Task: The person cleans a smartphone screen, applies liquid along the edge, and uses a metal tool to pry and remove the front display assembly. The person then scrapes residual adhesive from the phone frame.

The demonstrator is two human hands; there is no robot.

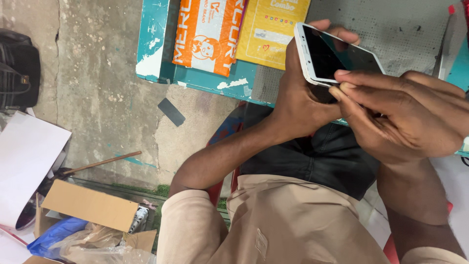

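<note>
Here the left hand (300, 102) cradles a white smartphone (337, 56) from behind, fingers curled round its back and thumb over the top edge, so the dark screen faces up and stays steady above the near edge of the tabletop (415, 29). The right hand (405, 115) is pinched nearly closed, its thumb and forefinger tips pressed at the phone's lower edge, seemingly to work at the seam there; whether it holds a small tool I cannot tell. An orange mailer bag (207, 34) and a yellow packet (271, 29) lie toward the tabletop's left corner. A cardboard box (90, 205) sits on the floor (97, 73).
</note>
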